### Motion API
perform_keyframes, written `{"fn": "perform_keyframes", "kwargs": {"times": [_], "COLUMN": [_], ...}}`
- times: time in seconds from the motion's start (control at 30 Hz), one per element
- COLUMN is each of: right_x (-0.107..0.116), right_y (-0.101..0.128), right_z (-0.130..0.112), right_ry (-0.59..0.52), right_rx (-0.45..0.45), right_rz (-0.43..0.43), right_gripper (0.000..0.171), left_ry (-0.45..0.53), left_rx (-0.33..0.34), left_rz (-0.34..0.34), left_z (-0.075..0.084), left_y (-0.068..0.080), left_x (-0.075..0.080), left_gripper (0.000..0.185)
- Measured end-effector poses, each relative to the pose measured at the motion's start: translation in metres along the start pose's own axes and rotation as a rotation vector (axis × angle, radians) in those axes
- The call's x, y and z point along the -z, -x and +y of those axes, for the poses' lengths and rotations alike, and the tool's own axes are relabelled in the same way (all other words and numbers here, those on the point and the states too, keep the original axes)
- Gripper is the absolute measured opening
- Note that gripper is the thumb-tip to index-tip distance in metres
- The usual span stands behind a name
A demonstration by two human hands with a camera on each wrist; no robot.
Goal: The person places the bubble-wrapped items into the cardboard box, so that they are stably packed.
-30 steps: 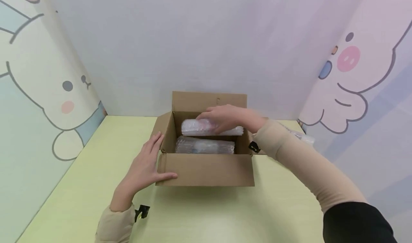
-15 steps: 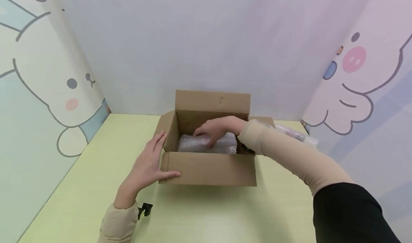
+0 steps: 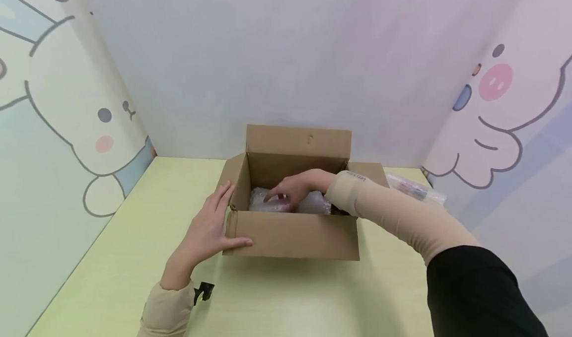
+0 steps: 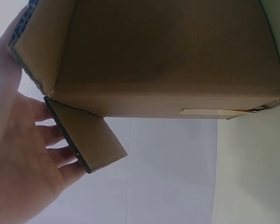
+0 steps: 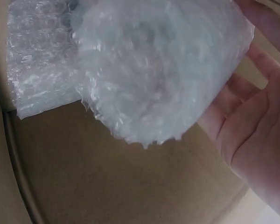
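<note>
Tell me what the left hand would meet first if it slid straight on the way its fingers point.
Probably the cardboard box: the left hand already lies against its left front corner, fingers aimed along the side flap, thumb on the front wall. Past the flap the way looks free, though depth is unclear.

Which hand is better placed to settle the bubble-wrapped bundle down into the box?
Probably the right hand: it is already inside the cardboard box, its fingers on the bubble-wrapped bundle. The left hand rests flat on the box's outer left corner, steadying it.
</note>
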State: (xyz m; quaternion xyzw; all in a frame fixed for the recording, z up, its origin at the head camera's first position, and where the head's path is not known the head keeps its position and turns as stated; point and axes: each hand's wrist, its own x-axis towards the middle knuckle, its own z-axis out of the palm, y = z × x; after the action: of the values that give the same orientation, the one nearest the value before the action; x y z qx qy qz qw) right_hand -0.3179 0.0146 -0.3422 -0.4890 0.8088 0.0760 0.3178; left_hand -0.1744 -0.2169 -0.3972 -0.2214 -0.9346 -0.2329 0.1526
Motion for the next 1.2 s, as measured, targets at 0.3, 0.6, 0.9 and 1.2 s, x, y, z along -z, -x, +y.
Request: {"fn": "perform_keyframes", "kwargs": {"times": [0.3, 0.6, 0.9, 1.2], "right_x": [-0.002, 0.002, 0.034, 0.055], "right_y": [0.001, 0.009, 0.036, 0.086], "right_z": [-0.001, 0.004, 0.002, -0.001], "right_ry": [-0.042, -0.118, -0.191, -0.273], "right_rx": [-0.025, -0.099, -0.095, -0.091], "right_rz": [-0.090, -0.083, 0.014, 0.128], "right_gripper": [0.064, 0.071, 0.075, 0.080], "left_ry": [-0.010, -0.006, 0.012, 0.009], "left_rx": [0.002, -0.004, -0.005, 0.002], "left_rz": [0.000, -0.008, -0.013, -0.012], "left_z": [0.001, 0.002, 0.000, -0.003], "left_y": [0.000, -0.003, -0.006, -0.004], "left_x": [-0.002, -0.002, -0.002, -0.004], "left_gripper": [0.126, 0.126, 0.125, 0.126]}}
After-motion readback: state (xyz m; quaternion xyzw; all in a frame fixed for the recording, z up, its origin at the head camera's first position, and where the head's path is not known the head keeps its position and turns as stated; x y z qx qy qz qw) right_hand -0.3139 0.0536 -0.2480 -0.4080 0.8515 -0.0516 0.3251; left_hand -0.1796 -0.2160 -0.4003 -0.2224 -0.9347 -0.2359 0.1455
